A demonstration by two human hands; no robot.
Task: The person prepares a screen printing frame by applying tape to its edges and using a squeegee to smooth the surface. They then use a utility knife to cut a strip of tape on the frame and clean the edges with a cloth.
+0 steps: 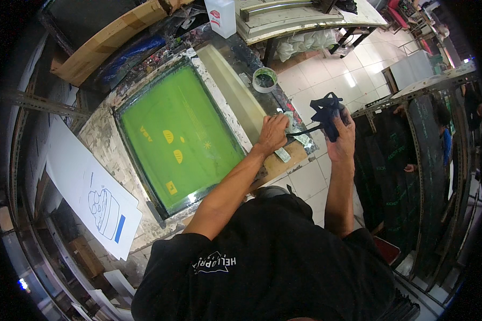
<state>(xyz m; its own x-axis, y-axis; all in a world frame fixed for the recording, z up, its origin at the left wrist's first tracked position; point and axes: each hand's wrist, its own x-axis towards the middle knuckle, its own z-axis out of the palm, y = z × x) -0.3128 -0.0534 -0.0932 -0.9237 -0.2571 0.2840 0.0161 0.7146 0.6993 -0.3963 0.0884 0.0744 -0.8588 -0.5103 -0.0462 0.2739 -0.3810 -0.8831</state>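
Note:
My right hand (pixel 344 131) is raised past the table's right edge, its fingers closed round a bunched dark navy cloth (pixel 324 113). A narrow dark strip (pixel 305 131) runs from that cloth to my left hand (pixel 274 131), which is closed at the table's right corner; its fingertips are partly hidden. Beside the left hand lie pale green-and-white tape-like pieces (pixel 283 155). Left of my left forearm a screen-printing frame (pixel 222 107) rests on the table, its green mesh (pixel 187 117) marked with small yellow shapes.
A round tub (pixel 263 88) with dark contents stands beyond my left hand. A white plastic jug (pixel 222 21) stands farther back. White sheets with a line drawing (pixel 75 182) lie at the left. Metal racks (pixel 412 144) rise at the right, and another worktable (pixel 305 29) stands beyond.

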